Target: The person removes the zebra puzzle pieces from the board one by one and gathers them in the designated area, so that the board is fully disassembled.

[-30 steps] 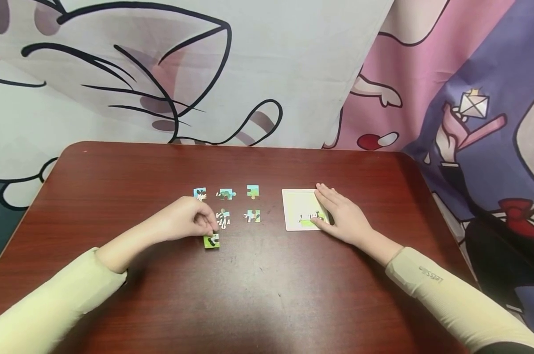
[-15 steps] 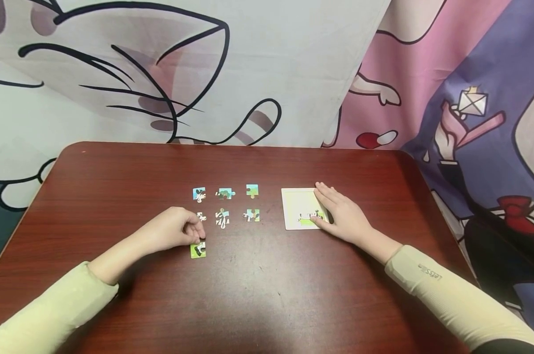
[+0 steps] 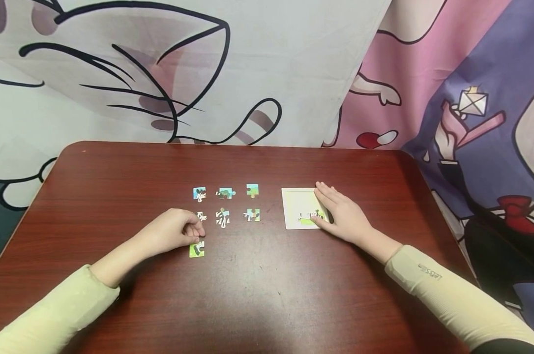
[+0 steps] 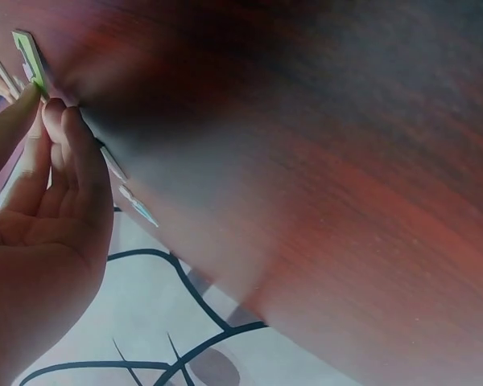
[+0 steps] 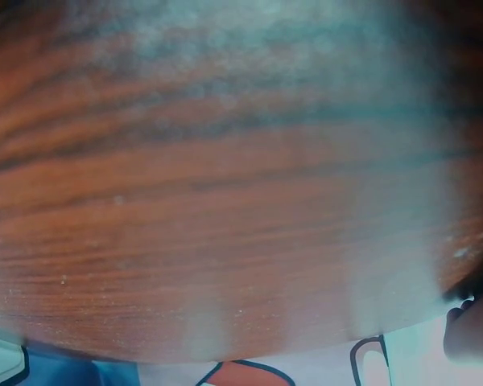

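Observation:
My left hand pinches the top edge of a green puzzle piece with a black-and-white figure on it. In the left wrist view the thumb and fingertips meet at this green piece. Just beyond the hand lies a striped piece, partly hidden by the fingers. With fingers straight, my right hand rests on the right side of a square, pale puzzle board. Green and striped artwork fills part of the board's lower right, partly under the thumb.
Two rows of loose pieces lie spaced apart: a blue piece, a tree piece and a sky-and-grass piece behind, striped pieces in front. The brown table ends at a printed curtain.
My left hand has moved left and toward me with the green piece, uncovering part of the striped piece; over the last half second it barely shifts. My right hand stays put.

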A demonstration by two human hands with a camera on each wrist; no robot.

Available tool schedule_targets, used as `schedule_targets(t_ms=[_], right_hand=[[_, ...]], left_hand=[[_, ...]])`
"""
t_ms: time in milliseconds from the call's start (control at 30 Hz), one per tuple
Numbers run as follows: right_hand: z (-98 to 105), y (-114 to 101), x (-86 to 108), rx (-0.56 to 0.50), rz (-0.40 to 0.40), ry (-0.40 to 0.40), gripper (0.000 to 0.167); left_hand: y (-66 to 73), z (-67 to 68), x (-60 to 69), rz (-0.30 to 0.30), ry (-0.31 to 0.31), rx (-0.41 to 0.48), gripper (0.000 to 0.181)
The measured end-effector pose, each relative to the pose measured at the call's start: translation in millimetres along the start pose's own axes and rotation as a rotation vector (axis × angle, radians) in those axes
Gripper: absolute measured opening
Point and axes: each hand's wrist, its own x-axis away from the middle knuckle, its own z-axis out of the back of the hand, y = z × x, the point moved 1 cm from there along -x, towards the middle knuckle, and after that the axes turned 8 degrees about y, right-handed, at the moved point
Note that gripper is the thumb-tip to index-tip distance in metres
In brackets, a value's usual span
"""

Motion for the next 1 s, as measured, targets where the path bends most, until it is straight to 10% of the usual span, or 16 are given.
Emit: schedule_targets(t_ms=[667, 1000], right_hand=[[2.0, -2.4, -0.3, 0.025, -0.011, -0.043, 0.082], [5.0, -0.9, -1.1, 0.019, 0.005, -0.052, 0.081]], left_hand=[[13.2, -2.4, -7.7, -0.028, 0.006, 0.021, 0.013], [26.9, -10.4, -32.8, -0.089, 0.017, 0.016, 0.012]])
